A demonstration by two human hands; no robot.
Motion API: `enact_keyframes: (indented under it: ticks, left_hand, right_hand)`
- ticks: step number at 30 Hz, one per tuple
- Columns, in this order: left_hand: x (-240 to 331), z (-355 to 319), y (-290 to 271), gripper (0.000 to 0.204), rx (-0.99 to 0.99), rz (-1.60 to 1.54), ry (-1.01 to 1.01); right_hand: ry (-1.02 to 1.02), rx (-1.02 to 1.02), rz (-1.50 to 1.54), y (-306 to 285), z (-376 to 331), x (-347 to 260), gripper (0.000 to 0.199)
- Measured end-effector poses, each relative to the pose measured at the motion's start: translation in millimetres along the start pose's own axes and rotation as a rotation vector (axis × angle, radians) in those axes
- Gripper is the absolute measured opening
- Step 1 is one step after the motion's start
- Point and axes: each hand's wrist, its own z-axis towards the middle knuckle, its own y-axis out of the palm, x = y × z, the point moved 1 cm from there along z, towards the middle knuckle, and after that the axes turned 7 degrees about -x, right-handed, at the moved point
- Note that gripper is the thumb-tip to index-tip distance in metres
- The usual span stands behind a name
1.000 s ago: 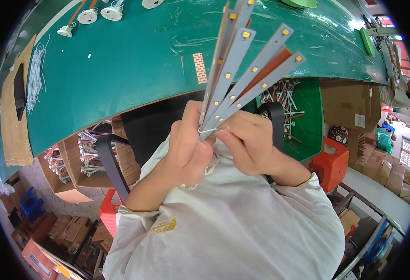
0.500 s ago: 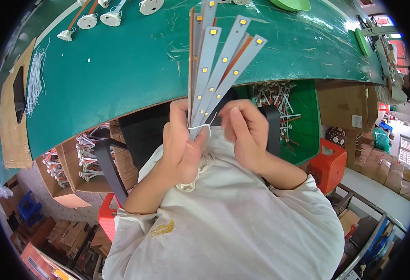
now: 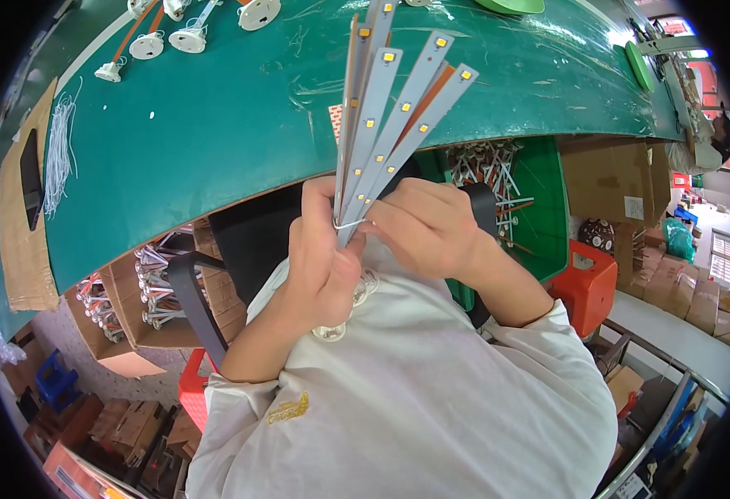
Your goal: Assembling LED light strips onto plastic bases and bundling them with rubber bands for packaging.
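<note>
My left hand [image 3: 322,270] is wrapped round the lower part of a bundle of LED light strips [image 3: 371,125], thin grey bars with small yellow chips and some orange-brown backs. The bars fan out upward, and round white end caps [image 3: 332,333] show below that hand. A thin white tie [image 3: 350,224] loops round the bundle just above my left fingers. Pinched together at the bundle's right side, the fingers of my right hand [image 3: 431,226] hold the tie's end, which they mostly cover.
On the green table [image 3: 215,125], white ties [image 3: 60,158] lie at the left near cardboard [image 3: 17,249], and more capped strips [image 3: 146,45] lie at the back. A green crate [image 3: 548,216] and a cardboard box [image 3: 132,333] hold more strips. A red stool [image 3: 591,287] stands right.
My right hand has moved left and down onto the bundle, closing its fingers at the tie. The strips have shifted slightly right; my left hand keeps its grip.
</note>
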Motion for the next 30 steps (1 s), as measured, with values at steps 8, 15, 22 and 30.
enact_keyframes:
  ticks: [8,15,22,30]
  left_hand:
    - [-0.1,5.2,5.1,0.077,0.041,0.012,0.001]
    - [-3.6,-0.8,-2.1,0.077,0.039,-0.033,-0.098]
    - [-2.6,-2.6,-1.2,0.082,0.085,-0.107,-0.115]
    - [-2.7,-3.6,-1.3,0.079,0.060,-0.080,-0.138]
  right_hand:
    - [1.199,0.073,1.980,8.3,-7.8,-13.5,0.022]
    - [1.009,0.045,1.079,13.3,-12.7,-15.2,0.016]
    - [-0.067,0.085,-0.042,1.9,-1.1,5.7,0.024]
    - [-0.017,0.047,-0.090,5.7,1.0,-3.1,0.023]
